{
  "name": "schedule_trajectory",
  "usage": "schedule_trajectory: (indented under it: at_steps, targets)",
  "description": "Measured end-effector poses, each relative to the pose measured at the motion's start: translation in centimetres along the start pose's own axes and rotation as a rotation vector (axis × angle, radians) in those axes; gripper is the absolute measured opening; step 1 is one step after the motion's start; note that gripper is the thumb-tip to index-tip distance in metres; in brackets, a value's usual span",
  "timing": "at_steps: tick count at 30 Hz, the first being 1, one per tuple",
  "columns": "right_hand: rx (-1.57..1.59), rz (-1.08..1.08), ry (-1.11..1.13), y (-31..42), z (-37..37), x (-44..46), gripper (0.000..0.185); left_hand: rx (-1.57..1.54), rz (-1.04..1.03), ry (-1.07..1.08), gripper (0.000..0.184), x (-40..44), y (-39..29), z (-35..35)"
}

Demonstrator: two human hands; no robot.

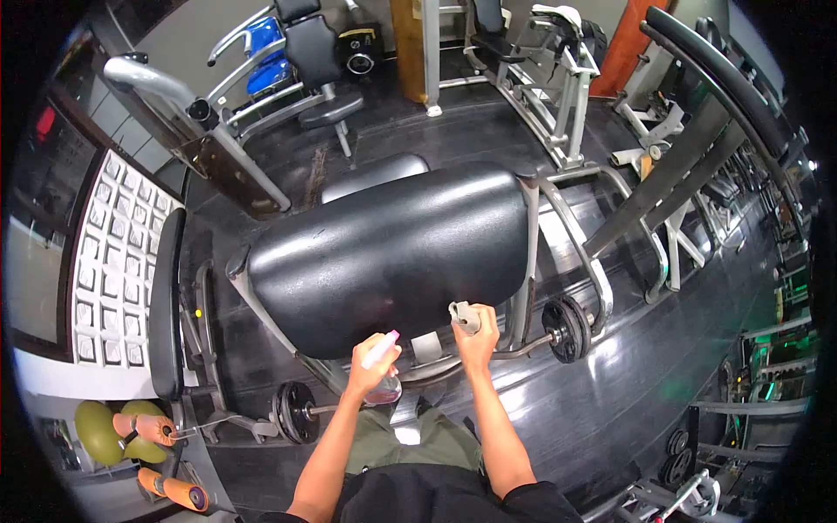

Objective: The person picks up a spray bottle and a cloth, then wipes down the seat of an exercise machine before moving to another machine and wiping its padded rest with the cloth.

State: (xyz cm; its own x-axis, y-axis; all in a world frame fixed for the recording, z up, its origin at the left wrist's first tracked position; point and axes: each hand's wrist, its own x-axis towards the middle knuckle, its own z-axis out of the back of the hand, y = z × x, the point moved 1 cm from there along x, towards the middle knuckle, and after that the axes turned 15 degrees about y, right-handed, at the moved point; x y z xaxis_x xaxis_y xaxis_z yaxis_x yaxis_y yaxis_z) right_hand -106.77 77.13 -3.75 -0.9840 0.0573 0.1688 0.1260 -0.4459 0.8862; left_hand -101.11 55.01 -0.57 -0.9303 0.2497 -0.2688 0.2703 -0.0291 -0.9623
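Note:
My left hand is wrapped round a spray bottle with a white and pink head; its clear lower part shows below my fingers. In my right hand is a folded greyish cloth, gripped so that its end sticks out at the top. Both hands are near the front edge of a wide black padded bench, whose surface shines under the lights. Whether the cloth touches the pad I cannot tell.
A curved barbell with black plates lies in front of the bench, near my legs. A tall upright pad stands at the left. Seated machines are at the back, a metal-framed machine at the right. Green balls lie lower left.

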Motion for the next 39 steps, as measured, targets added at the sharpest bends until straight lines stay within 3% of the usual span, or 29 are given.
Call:
schedule_trajectory:
  at_steps: [4, 9, 14, 19, 24, 26, 29, 32, 36, 39]
  targets:
    - [0.026, 0.016, -0.028, 1.1, -3.0, -1.6, 0.037, 0.011, -0.011, -0.036, 0.015, -0.3, 0.5, 0.1]
    - [0.034, 0.118, 0.33, 1.3, -5.7, -4.8, 0.041, 0.012, -0.001, -0.044, 0.015, -0.7, 0.6, -0.1]
    - [0.009, 0.047, 0.164, 0.0, -2.2, -3.8, 0.035, 0.023, -0.038, -0.077, 0.018, -0.6, 1.7, 0.2]
    - [0.084, -0.024, -0.015, 0.5, -0.5, -2.2, 0.026, -0.007, 0.088, -0.159, 0.02, -0.6, 1.1, -0.1]
    - [0.087, -0.02, -0.089, 3.4, -5.5, -2.6, 0.03, -0.051, -0.03, -0.149, 0.015, -1.8, 2.5, 1.5]
    - [0.101, -0.003, -0.085, 4.7, -8.0, -3.9, 0.033, -0.09, -0.031, -0.123, 0.013, -2.5, 2.6, 2.6]
    - [0.076, 0.081, 0.203, 4.5, -10.5, -6.8, 0.044, -0.094, -0.04, -0.091, 0.015, -3.7, 1.3, 3.7]
    - [0.063, 0.072, 0.189, 4.4, -9.6, -7.1, 0.043, -0.039, -0.029, -0.043, 0.016, -4.8, 1.9, 5.4]
    - [0.072, -0.07, -0.164, 3.5, -7.7, -4.8, 0.033, -0.056, -0.016, -0.029, 0.011, -6.4, 2.0, 7.8]
    - [0.103, -0.15, -0.266, 4.5, -9.2, -4.7, 0.031, -0.045, -0.02, -0.003, 0.01, -7.3, 1.8, 9.1]
